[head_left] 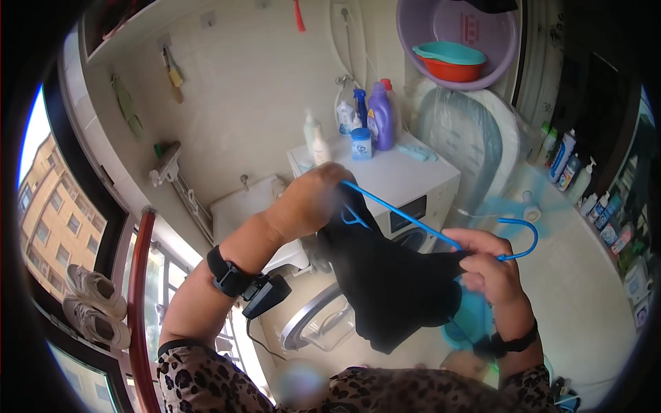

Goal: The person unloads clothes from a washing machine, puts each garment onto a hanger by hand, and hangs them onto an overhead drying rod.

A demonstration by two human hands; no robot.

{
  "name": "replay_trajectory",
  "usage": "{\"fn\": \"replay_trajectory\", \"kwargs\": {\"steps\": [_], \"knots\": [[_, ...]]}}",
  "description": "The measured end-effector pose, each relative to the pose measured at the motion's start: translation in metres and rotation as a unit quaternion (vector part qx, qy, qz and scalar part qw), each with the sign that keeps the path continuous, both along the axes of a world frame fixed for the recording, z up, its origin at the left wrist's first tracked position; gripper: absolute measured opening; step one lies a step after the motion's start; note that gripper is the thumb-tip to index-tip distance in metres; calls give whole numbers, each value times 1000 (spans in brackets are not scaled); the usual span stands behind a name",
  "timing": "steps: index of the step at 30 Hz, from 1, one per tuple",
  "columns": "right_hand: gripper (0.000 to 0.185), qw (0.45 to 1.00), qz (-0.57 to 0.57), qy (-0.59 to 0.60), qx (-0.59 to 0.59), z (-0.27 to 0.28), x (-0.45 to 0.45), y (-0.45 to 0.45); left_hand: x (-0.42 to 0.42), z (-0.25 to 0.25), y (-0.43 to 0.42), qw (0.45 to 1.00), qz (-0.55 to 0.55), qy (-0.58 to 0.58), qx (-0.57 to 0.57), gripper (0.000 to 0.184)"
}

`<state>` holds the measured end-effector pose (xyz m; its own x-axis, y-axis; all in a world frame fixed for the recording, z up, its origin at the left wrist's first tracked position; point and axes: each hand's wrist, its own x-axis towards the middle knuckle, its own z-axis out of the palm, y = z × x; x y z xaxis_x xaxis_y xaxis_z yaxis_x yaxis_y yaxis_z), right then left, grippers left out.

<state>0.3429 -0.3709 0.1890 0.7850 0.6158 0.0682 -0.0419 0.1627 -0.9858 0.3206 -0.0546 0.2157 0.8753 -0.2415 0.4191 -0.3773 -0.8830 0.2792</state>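
A blue clothes hanger (401,215) slants across the middle of the view, its hook at the right. My left hand (306,199) is closed around the hanger's left end, and its fingertips are blurred. From the hanger droops a black garment (399,286), bunched and partly covering the lower bar; its exact kind does not show. Near the hook, my right hand (492,265) pinches the hanger and the garment's upper edge between thumb and fingers. Below that hand is a teal basin (474,323), partly hidden by the garment and my wrist.
A white washing machine (434,175) carries several bottles, including a purple detergent bottle (380,117). A round glass door (310,323) stands open below. A sink (237,203) is at the left wall, shoes (96,310) by the window. Several bottles (582,179) line the right edge.
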Motion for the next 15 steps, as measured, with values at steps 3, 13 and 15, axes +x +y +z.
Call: {"fn": "replay_trajectory", "kwargs": {"steps": [3, 13, 15], "knots": [[46, 1000, -21, -9, 15, -6, -10, -4, -3, 12, 0, 999, 2, 53, -9, 51], [42, 988, 25, -116, -101, -17, 1, 6, -1, 6, 3, 999, -26, 40, -24, 48], [40, 983, 30, -152, -93, -25, 5, 12, -7, 9, -18, 999, -31, 27, -13, 43]]}}
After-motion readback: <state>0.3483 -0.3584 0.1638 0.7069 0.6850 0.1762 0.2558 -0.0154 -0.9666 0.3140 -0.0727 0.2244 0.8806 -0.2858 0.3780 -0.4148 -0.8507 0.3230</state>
